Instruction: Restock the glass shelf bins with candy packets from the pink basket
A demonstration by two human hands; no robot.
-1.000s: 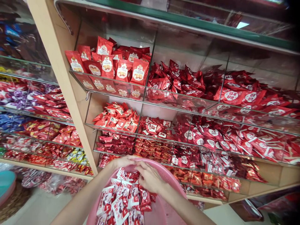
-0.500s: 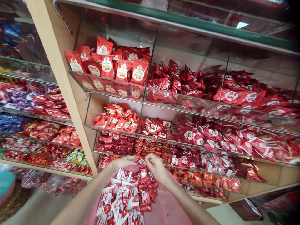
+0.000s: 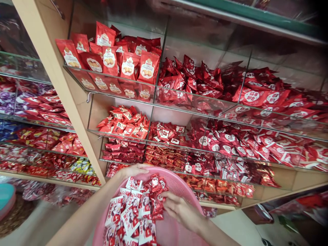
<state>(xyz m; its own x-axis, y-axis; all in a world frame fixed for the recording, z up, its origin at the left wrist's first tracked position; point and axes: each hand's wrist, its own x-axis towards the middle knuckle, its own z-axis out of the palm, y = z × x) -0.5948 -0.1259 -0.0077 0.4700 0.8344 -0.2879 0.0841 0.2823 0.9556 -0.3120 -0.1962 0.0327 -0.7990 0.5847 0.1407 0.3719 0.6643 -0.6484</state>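
A pink basket with perforated sides stands in front of me. In it lie white-and-red candy packets on the left and small dark red candy packets on the right. My left hand is at the basket's far left rim, its fingers bent over the edge and closed on it. Inside the basket, my right hand reaches in from the right. Its fingers are partly stretched, with the tips touching the dark red packets. I see no packet lifted in it.
Glass-fronted shelves rise beyond the basket, filled with red snack packets and sweets. A wooden upright divides them from another candy rack at left. A turquoise tub stands at lower left; bagged goods lie under the left shelves.
Both hands were together at the far rim, fingering a dark red packet. My right hand has since come down into the basket, while my left stays at the rim. The view has shifted slightly.
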